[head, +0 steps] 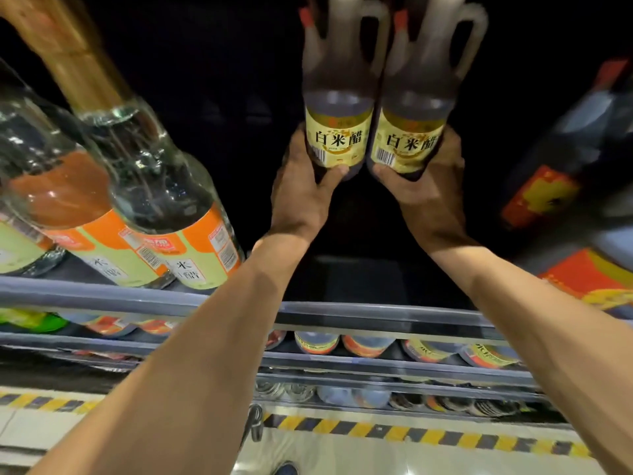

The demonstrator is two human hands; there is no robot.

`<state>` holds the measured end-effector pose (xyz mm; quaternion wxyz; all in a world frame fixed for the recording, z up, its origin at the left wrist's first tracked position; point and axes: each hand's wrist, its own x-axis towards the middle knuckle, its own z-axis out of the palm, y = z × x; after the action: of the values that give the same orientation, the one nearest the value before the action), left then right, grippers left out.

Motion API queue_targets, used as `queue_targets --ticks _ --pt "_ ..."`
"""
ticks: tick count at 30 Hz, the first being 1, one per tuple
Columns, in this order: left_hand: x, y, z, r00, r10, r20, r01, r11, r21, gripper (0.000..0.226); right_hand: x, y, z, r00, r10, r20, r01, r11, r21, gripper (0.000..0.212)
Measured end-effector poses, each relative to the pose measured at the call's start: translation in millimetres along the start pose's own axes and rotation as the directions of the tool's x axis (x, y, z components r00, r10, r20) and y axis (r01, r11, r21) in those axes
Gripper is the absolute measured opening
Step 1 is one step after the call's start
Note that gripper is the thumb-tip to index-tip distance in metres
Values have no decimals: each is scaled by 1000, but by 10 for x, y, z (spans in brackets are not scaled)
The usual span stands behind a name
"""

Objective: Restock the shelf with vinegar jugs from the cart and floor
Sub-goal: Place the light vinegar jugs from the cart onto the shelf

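Two clear vinegar jugs with yellow labels, red caps and side handles stand side by side in the dark gap of the shelf. My left hand [305,193] grips the base of the left jug [337,97]. My right hand [424,186] grips the base of the right jug [416,101]. The two jugs touch each other. Both arms reach over the shelf's grey front rail [376,313]. Whether the jugs rest on the shelf board or are held just above it is hidden by my hands.
Glass bottles with orange and green labels [191,241] stand on the shelf at the left. Dark bottles with red and yellow labels [555,190] stand at the right. Lower shelves [394,365] hold more bottles. Yellow-black tape [411,433] marks the tiled floor below.
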<state>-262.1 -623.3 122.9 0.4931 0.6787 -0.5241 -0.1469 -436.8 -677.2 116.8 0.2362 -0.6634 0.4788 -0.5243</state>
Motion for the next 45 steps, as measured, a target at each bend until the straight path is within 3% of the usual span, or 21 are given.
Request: queue_targets --ticks 8,13,16,21,23,26,27,29,31,35,40,45 --pt "3 6 -12 999 -29 32 29 1000 -10 81 5 46 7 999 33 1 -33 998 -47 93" --pt "-42 122 -105 982 -130 134 135 990 -26 95 -16 -4 -22 991 127 40 -124 989 -80 110" --pt "-200 254 -160 959 -219 181 219 976 17 105 -132 -102 -137 954 271 131 -249 955 -161 121" --pt "-567 519 -309 913 -310 265 269 946 179 93 -375 -425 -416 855 409 320 -294 889 -352 117" --pt "-744 660 -440 923 -292 251 250 950 189 83 -486 -616 -582 819 413 399 -261 886 -382 110" --pt "-1082 945 -714 966 -184 184 145 967 209 69 -720 -1035 -810 749 360 557 -144 908 -394 74" --pt "-1225 1034 -816 975 -146 165 108 969 220 66 -806 -1153 -858 754 317 576 -85 916 -393 73" --pt "-1484 1137 -990 988 -76 132 44 973 226 63 -948 -1351 -899 785 209 582 32 926 -376 92" --pt "-1794 1199 -1238 996 -47 77 30 978 205 61 -1138 -1642 -933 776 50 628 227 908 -352 97" --pt "-2357 1049 -1839 993 -41 -109 67 967 246 57 -1553 -2198 -774 633 -264 728 597 765 -241 98" --pt "-2981 638 -2689 937 -166 -308 268 906 326 59 -2093 -2764 -124 405 -396 824 781 619 -86 102" --pt "-3713 0 -3585 858 -311 -410 486 750 449 62 -2742 -3362 701 143 -433 890 853 510 111 99"
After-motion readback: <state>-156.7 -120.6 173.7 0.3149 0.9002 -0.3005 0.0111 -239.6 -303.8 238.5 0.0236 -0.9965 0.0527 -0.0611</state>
